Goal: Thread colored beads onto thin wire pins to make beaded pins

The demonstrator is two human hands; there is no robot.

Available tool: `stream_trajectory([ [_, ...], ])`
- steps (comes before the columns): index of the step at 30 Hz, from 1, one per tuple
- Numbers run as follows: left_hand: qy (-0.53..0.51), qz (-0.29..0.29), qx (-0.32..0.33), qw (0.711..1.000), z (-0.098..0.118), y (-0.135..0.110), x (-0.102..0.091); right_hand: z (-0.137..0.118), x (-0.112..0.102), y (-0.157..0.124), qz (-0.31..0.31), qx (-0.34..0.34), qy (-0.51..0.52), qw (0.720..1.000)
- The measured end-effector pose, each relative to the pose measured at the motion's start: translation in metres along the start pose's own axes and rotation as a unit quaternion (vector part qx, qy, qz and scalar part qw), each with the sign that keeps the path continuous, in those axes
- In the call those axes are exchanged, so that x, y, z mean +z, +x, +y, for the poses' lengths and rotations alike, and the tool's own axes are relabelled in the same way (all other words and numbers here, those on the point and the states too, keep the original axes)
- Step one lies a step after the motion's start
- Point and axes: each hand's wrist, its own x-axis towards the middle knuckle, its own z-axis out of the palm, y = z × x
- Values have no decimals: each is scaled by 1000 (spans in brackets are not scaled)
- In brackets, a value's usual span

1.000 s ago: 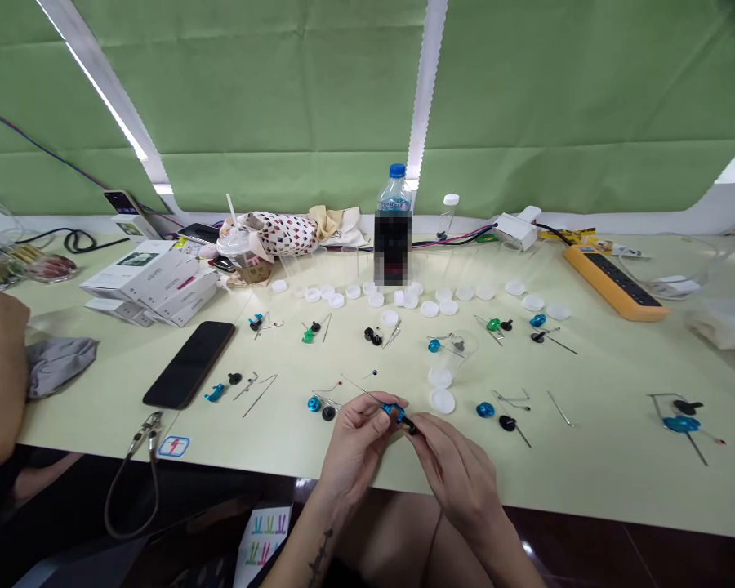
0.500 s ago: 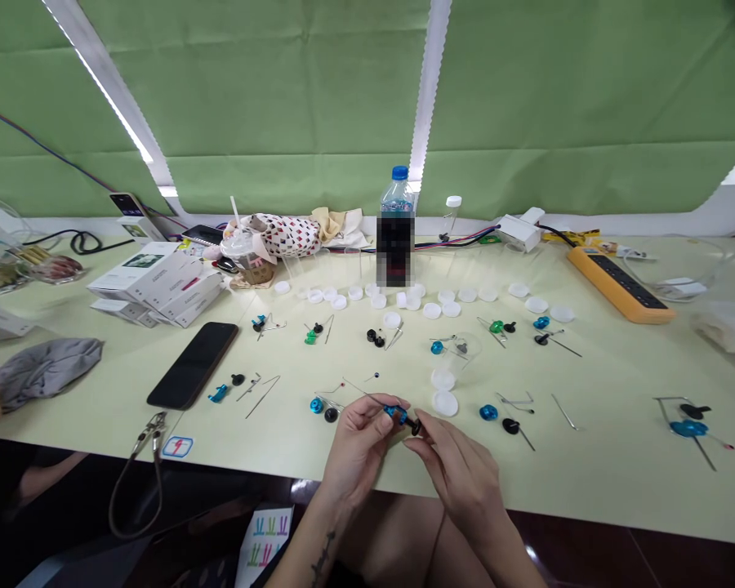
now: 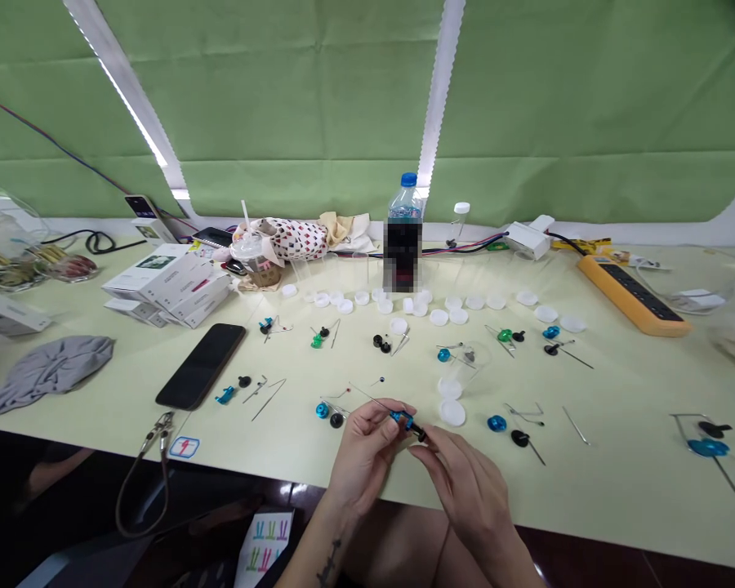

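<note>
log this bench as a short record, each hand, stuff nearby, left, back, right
left hand: grips a blue part
right hand: at the part's black end
just beyond hands: white cap
left: phone, grey cloth
back: blue-capped bottle
right: orange power strip

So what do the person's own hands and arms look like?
The left hand and right hand are bare, with no gloves, rings or watch visible. No sleeves cover the visible forearms. The left forearm carries a dark, narrow marking, too small to make out.
</note>
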Motion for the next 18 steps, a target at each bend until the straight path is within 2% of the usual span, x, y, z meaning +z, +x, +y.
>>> stream_trajectory([
  [3,-4,-12,-1,1000,0,0,-2,0,1,-2,14,-15,-14,1000],
  [8,6,-32,-5,999,0,2,-3,0,-1,4,10,15,-6,1000],
  [14,2,-12,9,1000,-1,2,-1,0,-1,12,-29,33,21,999],
  [18,-6,-7,12,1000,-3,2,-1,-1,1,6,-24,47,18,998],
])
